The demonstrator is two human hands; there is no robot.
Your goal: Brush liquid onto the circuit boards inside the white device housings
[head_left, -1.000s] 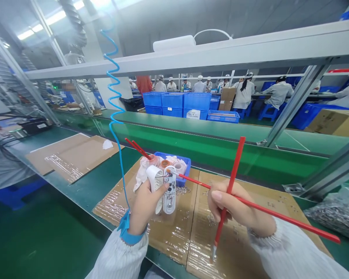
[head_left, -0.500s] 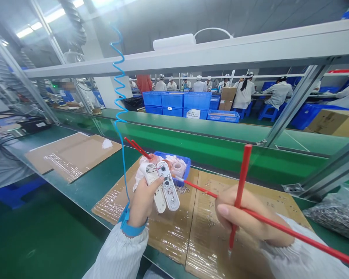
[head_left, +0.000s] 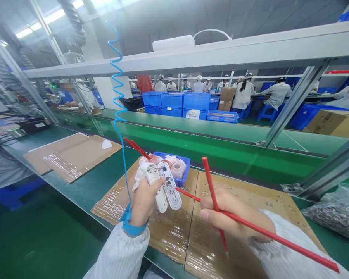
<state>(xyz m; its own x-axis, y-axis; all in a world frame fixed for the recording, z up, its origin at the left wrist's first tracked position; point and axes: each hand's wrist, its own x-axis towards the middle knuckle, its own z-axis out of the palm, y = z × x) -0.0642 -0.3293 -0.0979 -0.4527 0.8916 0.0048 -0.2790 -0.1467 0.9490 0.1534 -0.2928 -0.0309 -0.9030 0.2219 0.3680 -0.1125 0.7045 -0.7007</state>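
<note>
My left hand (head_left: pixel 144 201), with a blue strap at the wrist, holds an opened white plastic casing (head_left: pixel 170 193). Its two long halves lie side by side, joined by thin wires, and one bears a circuit board. My right hand (head_left: pixel 225 211) is closed around two long thin red sticks (head_left: pixel 250 221), which cross at the fingers. One stick's far end meets the board half near its lower middle; the other stands steeply, its pale tip pointing down over the cardboard. Behind the casing, a blue tray (head_left: pixel 185 176) contains pinkish round containers and white cloth.
Small metal parts lie scattered on the taped cardboard (head_left: pixel 203 248). More red sticks (head_left: pixel 136 147) lean behind the casing. A coiled blue cord (head_left: pixel 123 162) hangs at left, and a plastic bag of metal parts (head_left: pixel 337 213) sits at right. People work beyond the green conveyor (head_left: pixel 221 133).
My right hand has moved left with both red sticks, and one stick's end has come onto the board half. The upright stick now leans left at its top. My left hand stays nearly still.
</note>
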